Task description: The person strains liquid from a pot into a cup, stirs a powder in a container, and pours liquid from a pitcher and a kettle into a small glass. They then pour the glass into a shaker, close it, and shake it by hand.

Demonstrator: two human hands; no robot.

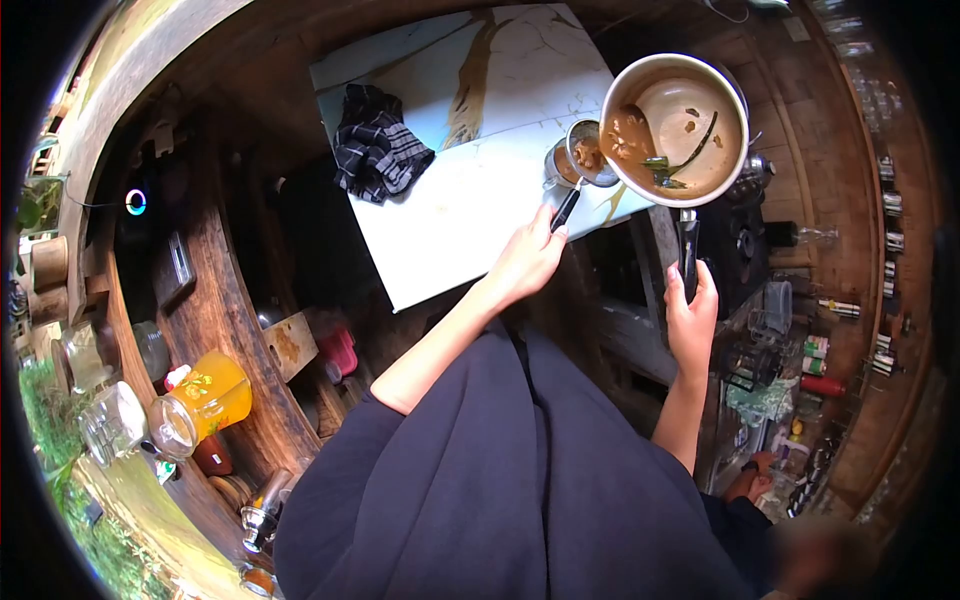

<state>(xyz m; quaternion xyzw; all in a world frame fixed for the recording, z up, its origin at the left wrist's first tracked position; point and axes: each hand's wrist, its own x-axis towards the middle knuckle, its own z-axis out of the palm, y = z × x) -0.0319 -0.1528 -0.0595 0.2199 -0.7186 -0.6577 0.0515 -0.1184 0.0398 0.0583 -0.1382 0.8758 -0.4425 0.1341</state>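
Tiltingly, the saucepan (725,115) is leaning toward the strainer (588,158), its rim covering part of the mesh, so whether they are touching is hard to tell. The right hand (693,312) is closing around the pan's black handle; the left hand (540,252) is gripping the strainer's. Brown liquid is pooling along the pan's left wall, with dark green strips clinging inside. A clear cup (558,168) is standing mostly hidden beneath the strainer, near the edge of the glossy, marble-patterned tabletop (430,235). A crumpled checked cloth (378,145) is lying well apart, by the left edge.
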